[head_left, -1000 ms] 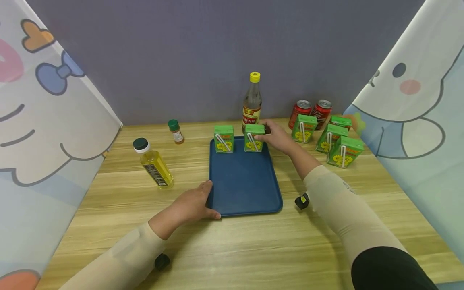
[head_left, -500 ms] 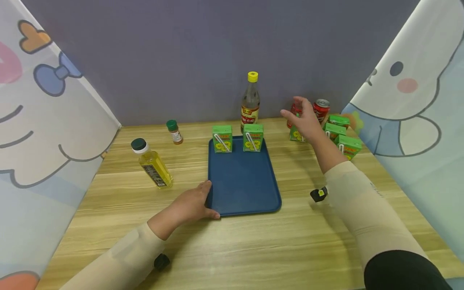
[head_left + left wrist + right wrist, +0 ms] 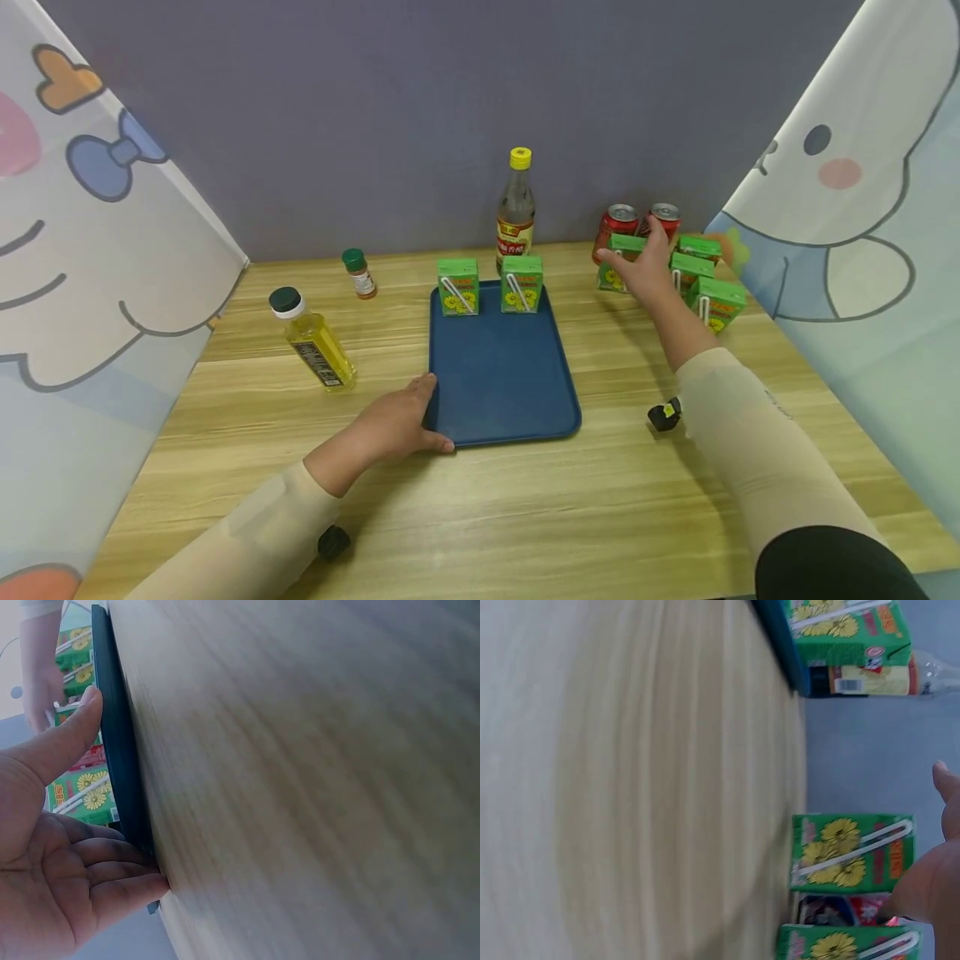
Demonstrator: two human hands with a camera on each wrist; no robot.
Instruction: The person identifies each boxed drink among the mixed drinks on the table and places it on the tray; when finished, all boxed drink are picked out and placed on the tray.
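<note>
A dark blue tray [image 3: 504, 371] lies on the wooden table, bearing two green drink cartons with straws, a left carton [image 3: 458, 287] and a right carton [image 3: 522, 285], upright at its far end. My left hand [image 3: 392, 422] rests against the tray's near left corner. Its thumb and fingers lie along two sides of that corner in the left wrist view. To the right of the tray, my right hand [image 3: 647, 271], thumb and fingers spread, hovers around the top of another carton [image 3: 612, 277]. That carton [image 3: 853, 853] stands upright in the right wrist view; contact cannot be told.
Several more cartons [image 3: 717, 304] stand to the right of the right hand. Behind are two red cans [image 3: 617, 225]. A yellow-capped bottle [image 3: 516, 212] stands behind the tray. Left are an oil bottle [image 3: 322, 348] and a green-lidded spice jar [image 3: 362, 277]. A grey wall [image 3: 360, 125] closes the back.
My right hand has let go of the right carton on the tray and moved right, then lowered toward another carton. The left hand has stayed at the tray's corner.
</note>
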